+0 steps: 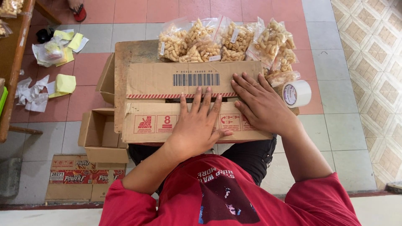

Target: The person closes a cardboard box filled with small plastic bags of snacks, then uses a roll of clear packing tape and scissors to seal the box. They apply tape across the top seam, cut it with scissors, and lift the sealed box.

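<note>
Cardboard box: brown, top flaps folded shut, resting on the person's lap and against a small wooden table; barcode label on the far flap, red handling symbols on the near flap. Left hand: laid flat, palm down, fingers spread, pressing on the near flap across the seam between the flaps; it grips nothing. Right hand: likewise flat and open, fingers spread, resting on the right part of the box top, fingertips reaching the far flap; it grips nothing. Roll of tape: white, standing on edge just beside the right hand at the right end of the box. Bags of snacks: several clear plastic bags of pale curled snacks, heaped on the table just beyond the box, some touching its far edge. Small open box: empty cardboard, on the tiled floor left of the lap. Flattened carton: printed, lying flat on the floor nearer the person. Scraps of paper: yellow and white, scattered on the floor at far left.
</note>
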